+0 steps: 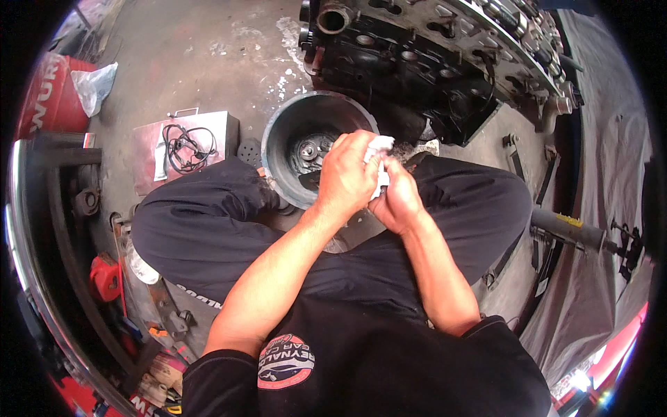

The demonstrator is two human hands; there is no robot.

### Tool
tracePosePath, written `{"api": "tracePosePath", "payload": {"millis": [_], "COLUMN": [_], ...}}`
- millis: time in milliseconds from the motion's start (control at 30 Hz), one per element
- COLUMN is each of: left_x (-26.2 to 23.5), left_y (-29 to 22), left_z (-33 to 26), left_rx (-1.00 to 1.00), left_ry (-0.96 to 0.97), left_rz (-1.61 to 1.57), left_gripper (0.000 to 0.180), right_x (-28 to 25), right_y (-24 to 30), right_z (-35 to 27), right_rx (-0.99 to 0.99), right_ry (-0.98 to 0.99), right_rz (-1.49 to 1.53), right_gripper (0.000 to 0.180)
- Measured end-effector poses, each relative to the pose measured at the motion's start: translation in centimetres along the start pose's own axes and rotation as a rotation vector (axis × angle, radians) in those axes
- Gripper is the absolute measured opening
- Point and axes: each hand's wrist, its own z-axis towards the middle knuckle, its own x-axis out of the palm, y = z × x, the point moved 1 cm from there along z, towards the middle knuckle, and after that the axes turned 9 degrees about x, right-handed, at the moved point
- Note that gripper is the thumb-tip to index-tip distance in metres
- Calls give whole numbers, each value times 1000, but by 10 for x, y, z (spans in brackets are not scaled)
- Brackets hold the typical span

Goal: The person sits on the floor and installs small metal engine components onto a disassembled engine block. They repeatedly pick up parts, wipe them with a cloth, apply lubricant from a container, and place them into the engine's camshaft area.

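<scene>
Between my two hands is a crumpled white cloth or paper wipe (pixel 381 144). My left hand (pixel 347 170) closes on it from the left, with its back toward me. On the other side, my right hand (pixel 399 196) grips the lower part, its thumb near the wipe. Anything wrapped inside the wipe is hidden. Both hands are above the right side of a dark round bucket (pixel 276 142), partly covering its rim. Small metal parts (pixel 310 149) lie at the bottom of the bucket.
A large engine (pixel 410 59) stands beyond the bucket to the right. To the left is a metal case (pixel 147 149) with a coiled black cable (pixel 187 147) on top. A red drum (pixel 55 94) stands far left. A grey cover (pixel 604 181) hangs at right, near a cylindrical tool (pixel 566 228).
</scene>
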Motion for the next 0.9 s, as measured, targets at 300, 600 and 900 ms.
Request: {"api": "tracePosePath", "payload": {"millis": [300, 600, 900], "left_x": [-57, -10, -15], "left_y": [20, -18, 10], "left_z": [-13, -16, -3], "left_rx": [-580, 92, -406], "left_ry": [-367, 107, -301], "left_rz": [-720, -4, -523], "left_gripper": [21, 42, 22], "right_x": [-7, 8, 3], "right_y": [10, 5, -8], "right_z": [7, -13, 9], "right_rx": [-212, -217, -176], "right_ry": [-43, 160, 135], "right_rz": [55, -92, 55], "right_gripper": [32, 40, 42]}}
